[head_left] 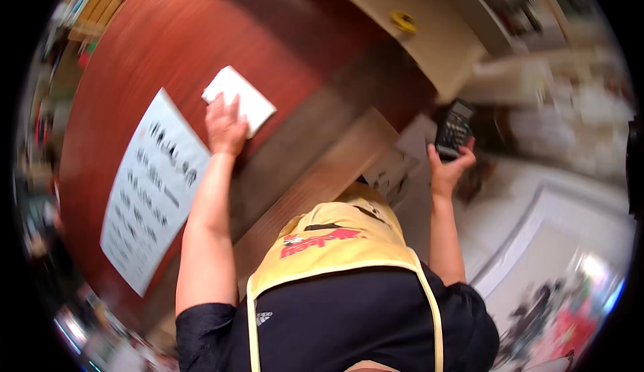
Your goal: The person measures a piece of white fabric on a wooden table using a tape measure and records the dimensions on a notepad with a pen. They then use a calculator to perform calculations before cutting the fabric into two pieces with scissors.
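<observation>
My left hand (227,125) lies on a folded white cloth or paper wipe (243,97), pressing it to the dark red wooden table (168,30). Its fingers are stretched out and slightly apart over the near left part of the wipe. Just left of that hand lies a long white sheet (151,194) with black handwritten brush characters. Off the table's right side, my right hand (451,167) holds up a black calculator (455,129) by its lower end, thumb on one side and fingers on the other. The calculator's screen and keys face up.
A yellow roll of tape (403,22) sits on a pale surface beyond the table's far right edge. At the lower right, a large framed or mounted painting (563,271) leans or lies. Blurred shelves (94,10) with many items line the far left.
</observation>
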### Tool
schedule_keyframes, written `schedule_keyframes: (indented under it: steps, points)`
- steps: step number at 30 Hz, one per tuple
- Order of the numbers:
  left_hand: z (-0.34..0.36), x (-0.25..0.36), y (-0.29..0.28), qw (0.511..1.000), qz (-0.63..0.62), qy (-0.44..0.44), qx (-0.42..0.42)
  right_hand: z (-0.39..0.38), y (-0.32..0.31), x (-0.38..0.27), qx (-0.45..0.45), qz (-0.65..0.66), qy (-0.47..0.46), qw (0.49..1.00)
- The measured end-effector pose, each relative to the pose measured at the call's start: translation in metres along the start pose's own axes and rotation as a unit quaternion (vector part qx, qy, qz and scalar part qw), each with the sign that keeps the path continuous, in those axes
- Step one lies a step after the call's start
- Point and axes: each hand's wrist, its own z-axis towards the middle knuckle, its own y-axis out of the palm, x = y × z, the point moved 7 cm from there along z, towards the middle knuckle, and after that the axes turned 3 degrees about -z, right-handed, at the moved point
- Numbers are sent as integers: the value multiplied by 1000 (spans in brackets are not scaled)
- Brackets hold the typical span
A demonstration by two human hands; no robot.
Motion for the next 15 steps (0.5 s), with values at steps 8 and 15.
schedule_keyframes:
  steps: [8,15]
  points:
    - [-1,2,27,995,9,13,-101,-135,49,164,-70,182,443,875]
    - [-9,3,20,994,39,-8,-106,-138,148,144,-299,264,453,798]
